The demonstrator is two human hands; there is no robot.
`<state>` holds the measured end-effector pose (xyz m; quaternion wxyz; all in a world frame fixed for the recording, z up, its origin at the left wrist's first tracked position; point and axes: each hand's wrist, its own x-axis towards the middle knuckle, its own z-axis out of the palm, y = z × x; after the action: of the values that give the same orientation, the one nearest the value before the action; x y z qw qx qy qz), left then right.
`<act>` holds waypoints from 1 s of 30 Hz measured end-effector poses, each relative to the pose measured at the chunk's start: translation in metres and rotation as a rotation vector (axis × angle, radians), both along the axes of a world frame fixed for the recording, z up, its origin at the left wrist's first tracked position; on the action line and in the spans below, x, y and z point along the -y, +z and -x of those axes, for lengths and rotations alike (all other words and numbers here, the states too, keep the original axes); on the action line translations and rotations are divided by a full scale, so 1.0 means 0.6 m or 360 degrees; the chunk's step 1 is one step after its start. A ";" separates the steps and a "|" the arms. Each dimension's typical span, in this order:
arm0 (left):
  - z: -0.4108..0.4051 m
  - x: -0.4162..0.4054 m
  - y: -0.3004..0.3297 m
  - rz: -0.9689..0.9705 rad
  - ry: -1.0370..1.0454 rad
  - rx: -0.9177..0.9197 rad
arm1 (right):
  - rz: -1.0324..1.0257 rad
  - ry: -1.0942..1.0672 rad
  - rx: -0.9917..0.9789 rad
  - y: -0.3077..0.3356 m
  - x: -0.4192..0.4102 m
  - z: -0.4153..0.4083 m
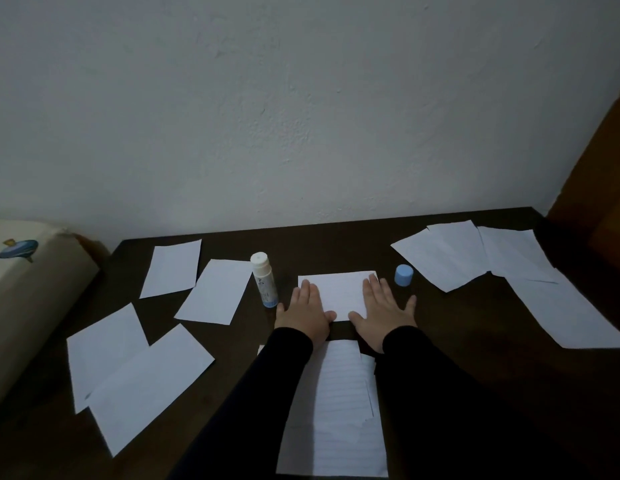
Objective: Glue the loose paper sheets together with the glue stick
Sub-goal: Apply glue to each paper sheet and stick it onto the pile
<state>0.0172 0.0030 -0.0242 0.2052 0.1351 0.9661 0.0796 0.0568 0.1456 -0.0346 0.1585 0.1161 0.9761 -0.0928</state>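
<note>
While both hands lie flat, fingers straight, the left hand (304,315) and right hand (383,311) press the small paper sheet (338,292) onto the dark table (457,323). Glue stick (264,279) stands just left of that sheet, its blue cap (403,275) just right, and loose sheets (211,291) lie scattered around it.

Glue stick (264,280), cap (403,275) flanking hands

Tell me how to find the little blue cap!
Look at the dark table and find the two hands pressing a small white sheet in the middle. Just beyond the right hand stands the blue cap, the only blue round thing among flat white papers.
</note>
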 end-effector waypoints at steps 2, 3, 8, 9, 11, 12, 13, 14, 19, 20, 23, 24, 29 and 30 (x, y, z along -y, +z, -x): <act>-0.006 0.006 -0.001 -0.0017 0.0004 0.0009 | 0.0023 -0.0008 0.0018 0.001 0.000 -0.011; -0.008 0.010 0.001 -0.0021 0.0000 0.0012 | 0.0028 -0.0013 0.0017 0.002 0.000 -0.017; -0.044 0.046 0.028 -0.0033 -0.0116 -0.0217 | 0.0039 -0.0104 -0.0054 -0.001 0.009 -0.035; -0.055 0.057 0.026 -0.0201 -0.0050 -0.0351 | 0.0024 -0.0106 -0.0081 -0.004 0.011 -0.040; -0.080 0.078 0.025 -0.0640 0.0334 -0.0541 | -0.0003 -0.0104 -0.0186 -0.007 0.012 -0.047; -0.086 0.087 0.025 -0.0831 0.0537 -0.0611 | -0.0003 -0.0106 -0.0263 -0.006 0.011 -0.047; -0.088 0.095 0.025 -0.0953 0.0690 -0.0653 | -0.0003 -0.0114 -0.0342 -0.004 0.009 -0.045; -0.088 0.101 0.024 -0.1040 0.0824 -0.0667 | -0.0006 -0.0126 -0.0414 -0.001 0.006 -0.041; -0.059 0.112 0.019 -0.1313 0.1042 -0.0610 | 0.0072 -0.0115 -0.0486 0.003 -0.014 -0.005; -0.052 0.111 0.019 -0.1334 0.1012 -0.0575 | 0.0062 -0.0104 -0.0437 0.003 -0.017 0.002; -0.030 0.108 0.017 -0.1249 0.0919 -0.0554 | 0.0011 -0.0105 -0.0315 0.002 -0.020 0.013; -0.026 0.108 0.017 -0.1170 0.0883 -0.0569 | 0.0007 -0.0102 -0.0317 0.002 -0.019 0.013; -0.013 0.119 0.011 -0.1000 0.0799 -0.0586 | 0.0048 -0.0092 -0.0433 0.000 -0.014 -0.002; -0.017 0.123 0.012 -0.1033 0.0807 -0.0585 | 0.0067 -0.0098 -0.0463 0.002 -0.012 -0.004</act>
<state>0.0271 -0.0709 -0.0168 -0.0489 -0.0367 0.9140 0.4010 0.0592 0.1528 -0.0333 0.0148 0.1281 0.9826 -0.1338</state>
